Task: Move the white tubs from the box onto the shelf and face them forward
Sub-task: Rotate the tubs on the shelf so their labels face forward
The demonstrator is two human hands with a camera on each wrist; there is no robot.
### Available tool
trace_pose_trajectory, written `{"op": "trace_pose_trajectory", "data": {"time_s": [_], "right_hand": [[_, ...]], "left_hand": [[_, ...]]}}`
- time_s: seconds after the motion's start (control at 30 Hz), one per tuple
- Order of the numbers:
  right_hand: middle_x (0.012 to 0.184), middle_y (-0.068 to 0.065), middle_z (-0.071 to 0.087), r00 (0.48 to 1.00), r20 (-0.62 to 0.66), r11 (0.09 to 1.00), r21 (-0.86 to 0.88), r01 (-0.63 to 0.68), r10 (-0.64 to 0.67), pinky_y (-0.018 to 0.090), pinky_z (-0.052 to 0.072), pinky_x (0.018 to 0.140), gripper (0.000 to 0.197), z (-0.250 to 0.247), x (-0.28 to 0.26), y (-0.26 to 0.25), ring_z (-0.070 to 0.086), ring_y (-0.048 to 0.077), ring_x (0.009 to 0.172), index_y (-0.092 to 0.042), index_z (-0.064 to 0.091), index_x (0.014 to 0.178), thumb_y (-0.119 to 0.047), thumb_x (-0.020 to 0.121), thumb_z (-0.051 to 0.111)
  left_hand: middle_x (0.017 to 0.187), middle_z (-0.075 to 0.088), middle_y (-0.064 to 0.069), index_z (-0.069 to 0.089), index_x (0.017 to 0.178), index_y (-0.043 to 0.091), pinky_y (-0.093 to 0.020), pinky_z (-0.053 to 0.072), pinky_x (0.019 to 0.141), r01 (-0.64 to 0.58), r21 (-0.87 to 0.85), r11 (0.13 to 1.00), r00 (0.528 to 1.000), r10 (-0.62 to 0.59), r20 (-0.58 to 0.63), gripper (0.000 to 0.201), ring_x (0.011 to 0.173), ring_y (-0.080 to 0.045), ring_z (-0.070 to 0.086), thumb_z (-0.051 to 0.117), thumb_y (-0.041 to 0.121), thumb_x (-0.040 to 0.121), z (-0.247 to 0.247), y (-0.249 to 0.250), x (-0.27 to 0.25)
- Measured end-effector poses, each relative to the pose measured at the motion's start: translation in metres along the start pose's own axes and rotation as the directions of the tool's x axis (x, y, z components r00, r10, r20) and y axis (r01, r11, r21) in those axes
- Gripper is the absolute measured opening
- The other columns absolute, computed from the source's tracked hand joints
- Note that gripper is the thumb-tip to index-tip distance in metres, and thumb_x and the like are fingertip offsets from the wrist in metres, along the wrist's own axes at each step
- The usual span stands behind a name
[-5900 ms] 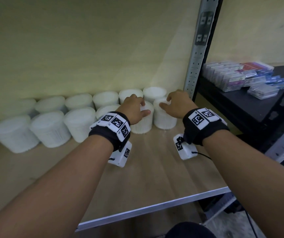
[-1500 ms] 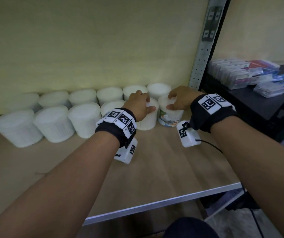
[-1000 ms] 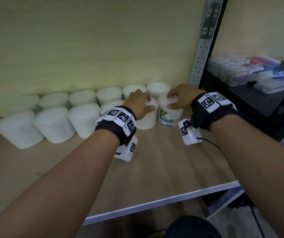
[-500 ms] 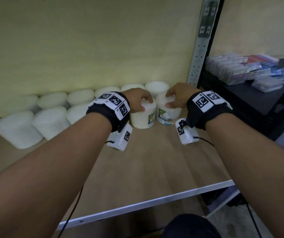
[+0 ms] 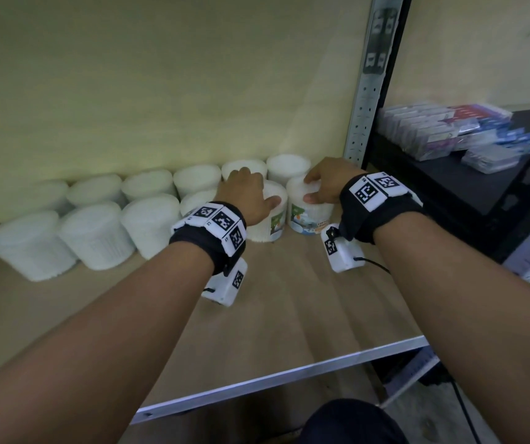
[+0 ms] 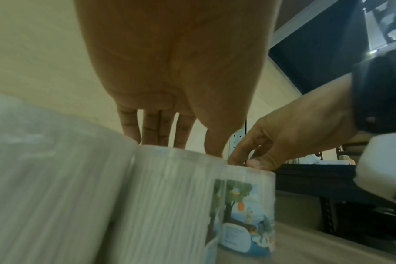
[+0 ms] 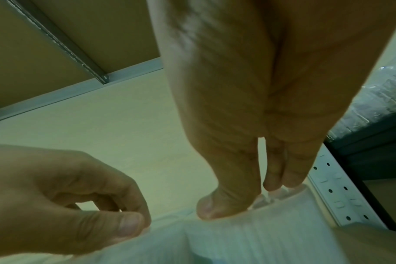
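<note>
While both hands (image 5: 247, 197) grip tubs (image 5: 308, 209), wooden shelf (image 5: 289, 315) meets pale wall (image 5: 161, 91).

Wood shelf (image 5: 289, 315) w/ metal front edge: white tubs (image 5: 97, 235) in 2 rows at back, along wall.

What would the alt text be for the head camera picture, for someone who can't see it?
Two bare hands each grip the top of a white tub on a wooden shelf: the left hand holds one tub, the right hand its neighbour, picture labels turning forward. More plain white tubs stand in rows to the left.
</note>
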State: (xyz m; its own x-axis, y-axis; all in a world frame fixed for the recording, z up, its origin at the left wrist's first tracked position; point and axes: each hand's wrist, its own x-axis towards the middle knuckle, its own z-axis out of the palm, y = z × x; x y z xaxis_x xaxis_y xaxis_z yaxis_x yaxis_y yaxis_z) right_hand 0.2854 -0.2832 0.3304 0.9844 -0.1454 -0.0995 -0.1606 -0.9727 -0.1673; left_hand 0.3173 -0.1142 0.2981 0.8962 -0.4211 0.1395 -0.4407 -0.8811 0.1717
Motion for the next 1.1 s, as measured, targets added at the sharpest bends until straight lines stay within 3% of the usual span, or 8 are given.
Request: {"op": "trace_pose_trajectory", "data": {"time_s": [0.2, 0.3, 0.43, 0.5, 0.6, 0.7, 0.93, 1.1], "right_hand": [[0.143, 0.006, 0.047, 1.000, 0.003, 1.000, 0.004, -0.002, 0.002, 0.031, 0.038, 0.105, 0.057, 0.000, 0.000, 0.000, 0.047, 0.025, 0.130, -0.012, 0.052, 0.138, -0.035, 0.088, 0.066], [0.143, 0.006, 0.047, 1.000, -0.004, 1.000, 0.006, -0.002, 0.002, 0.031, 0.038, 0.105, 0.056, -0.001, 0.000, 0.000, 0.047, 0.025, 0.130, -0.012, 0.053, 0.137, -0.035, 0.088, 0.066], [0.142, 0.006, 0.049, 1.000, 0.002, 1.000, 0.011, -0.005, 0.005, 0.030, 0.039, 0.104, 0.056, -0.002, -0.001, 0.000, 0.049, 0.025, 0.129, -0.012, 0.053, 0.137, -0.034, 0.087, 0.067], [0.142, 0.006, 0.050, 1.000, 0.001, 1.000, 0.012, -0.003, 0.003, 0.030, 0.039, 0.104, 0.056, -0.002, -0.001, -0.001, 0.049, 0.025, 0.128, -0.011, 0.053, 0.136, -0.034, 0.087, 0.067], [0.142, 0.006, 0.050, 1.000, 0.003, 1.000, 0.016, -0.001, 0.001, 0.030, 0.039, 0.104, 0.056, -0.001, -0.001, -0.001, 0.049, 0.025, 0.128, -0.011, 0.053, 0.137, -0.034, 0.087, 0.067], [0.143, 0.006, 0.049, 1.000, 0.002, 1.000, 0.015, -0.001, 0.001, 0.029, 0.039, 0.103, 0.056, -0.001, -0.001, -0.001, 0.049, 0.024, 0.129, -0.012, 0.053, 0.137, -0.035, 0.087, 0.066], [0.142, 0.006, 0.047, 1.000, -0.011, 1.000, 0.010, 0.003, -0.003, 0.031, 0.039, 0.103, 0.056, -0.002, -0.002, -0.001, 0.048, 0.025, 0.129, -0.011, 0.053, 0.137, -0.035, 0.088, 0.065], [0.141, 0.006, 0.050, 1.000, -0.018, 1.000, 0.022, -0.007, 0.008, 0.031, 0.040, 0.102, 0.055, -0.001, -0.003, -0.001, 0.049, 0.025, 0.128, -0.012, 0.054, 0.136, -0.034, 0.087, 0.067]], "left_hand": [[0.142, 0.042, -0.010, 0.045, 0.135, 0.012, -0.038, 0.038, 0.105, -0.041, -0.066, 0.997, 0.986, 0.051, 0.157, 0.046, 0.128, -0.028, 0.043, 0.053, 0.032, 0.094, -0.013, -0.002, 0.000], [0.146, 0.040, -0.008, 0.044, 0.137, 0.014, -0.031, 0.035, 0.104, -0.073, -0.091, 0.993, 0.975, 0.090, 0.203, 0.043, 0.131, -0.025, 0.042, 0.052, 0.018, 0.095, -0.018, -0.004, 0.000], [0.144, 0.041, -0.010, 0.042, 0.139, 0.012, -0.032, 0.038, 0.104, -0.071, -0.093, 0.993, 0.973, 0.089, 0.214, 0.048, 0.131, -0.026, 0.043, 0.049, 0.006, 0.092, -0.016, 0.001, -0.001], [0.140, 0.042, -0.013, 0.045, 0.135, 0.009, -0.036, 0.039, 0.104, -0.055, -0.089, 0.995, 0.987, 0.067, 0.145, 0.043, 0.129, -0.029, 0.041, 0.049, 0.010, 0.092, -0.012, 0.003, -0.002], [0.131, 0.045, -0.016, 0.050, 0.128, 0.004, -0.042, 0.041, 0.101, -0.016, -0.055, 0.998, 1.000, 0.017, 0.021, 0.044, 0.124, -0.032, 0.041, 0.049, 0.034, 0.095, -0.006, 0.007, -0.003], [0.127, 0.047, -0.016, 0.052, 0.124, 0.003, -0.043, 0.042, 0.099, 0.016, -0.018, 1.000, 1.000, -0.016, 0.013, 0.050, 0.121, -0.032, 0.042, 0.049, 0.043, 0.093, 0.000, 0.010, -0.004], [0.131, 0.046, -0.017, 0.049, 0.130, 0.004, -0.045, 0.041, 0.102, 0.003, -0.017, 1.000, 0.996, -0.002, 0.086, 0.050, 0.123, -0.032, 0.043, 0.050, 0.038, 0.094, -0.004, 0.012, -0.004], [0.138, 0.045, -0.016, 0.048, 0.134, 0.002, -0.037, 0.040, 0.105, -0.019, -0.051, 0.999, 0.985, 0.028, 0.173, 0.044, 0.126, -0.031, 0.046, 0.053, 0.023, 0.095, -0.015, 0.012, -0.003]]}}
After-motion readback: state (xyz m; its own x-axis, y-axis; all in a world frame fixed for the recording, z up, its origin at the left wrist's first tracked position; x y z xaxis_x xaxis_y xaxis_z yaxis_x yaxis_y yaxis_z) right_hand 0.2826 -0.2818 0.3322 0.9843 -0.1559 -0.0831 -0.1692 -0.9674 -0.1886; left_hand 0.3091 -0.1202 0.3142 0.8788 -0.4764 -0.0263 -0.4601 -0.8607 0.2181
